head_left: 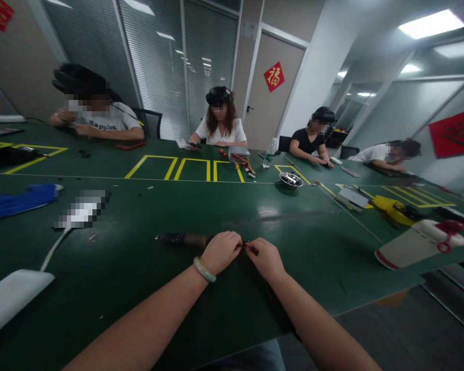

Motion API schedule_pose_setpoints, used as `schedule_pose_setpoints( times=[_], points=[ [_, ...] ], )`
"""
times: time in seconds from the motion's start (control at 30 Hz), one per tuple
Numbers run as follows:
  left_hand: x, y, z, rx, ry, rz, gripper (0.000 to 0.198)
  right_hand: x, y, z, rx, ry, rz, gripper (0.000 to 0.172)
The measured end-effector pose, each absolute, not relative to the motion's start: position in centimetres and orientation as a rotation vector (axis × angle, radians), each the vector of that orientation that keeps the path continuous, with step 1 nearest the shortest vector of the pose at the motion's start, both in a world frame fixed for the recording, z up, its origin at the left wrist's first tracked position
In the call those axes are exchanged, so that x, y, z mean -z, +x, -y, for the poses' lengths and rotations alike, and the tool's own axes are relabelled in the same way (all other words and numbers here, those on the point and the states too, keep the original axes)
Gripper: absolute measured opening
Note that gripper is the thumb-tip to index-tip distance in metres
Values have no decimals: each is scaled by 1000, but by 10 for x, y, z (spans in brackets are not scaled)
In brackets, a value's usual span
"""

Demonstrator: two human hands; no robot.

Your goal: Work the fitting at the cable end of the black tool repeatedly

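The tool (181,239) lies on the table (147,293) at nine o'clock from the left hand (221,251), whose curled fingertips pinch a small dark piece (246,242). At three o'clock, the right hand (266,260) pinches its other side. Steady wrists and a light grip should give the best control. The left hand hides the tool's right end; the piece is too small to identify.

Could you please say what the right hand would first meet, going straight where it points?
The right hand would probably meet the left hand first, directly opposite; whether the two already touch is unclear.
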State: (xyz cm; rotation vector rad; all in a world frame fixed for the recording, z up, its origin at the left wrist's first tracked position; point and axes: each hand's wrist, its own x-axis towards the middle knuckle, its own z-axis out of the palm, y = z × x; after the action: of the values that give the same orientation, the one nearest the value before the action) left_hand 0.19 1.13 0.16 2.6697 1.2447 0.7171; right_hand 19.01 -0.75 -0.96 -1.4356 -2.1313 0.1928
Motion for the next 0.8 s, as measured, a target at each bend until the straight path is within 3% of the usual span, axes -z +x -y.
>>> schedule_pose_setpoints(
  times=[0.43,0.8],
  points=[
    [-4,2,-9,-684,2623,-1294,4,13,186,6,-131,-1465,2153,14],
    [-4,4,-10,-642,2630,-1323,6,7,194,-7,224,-1316,2501,19]
  ],
)
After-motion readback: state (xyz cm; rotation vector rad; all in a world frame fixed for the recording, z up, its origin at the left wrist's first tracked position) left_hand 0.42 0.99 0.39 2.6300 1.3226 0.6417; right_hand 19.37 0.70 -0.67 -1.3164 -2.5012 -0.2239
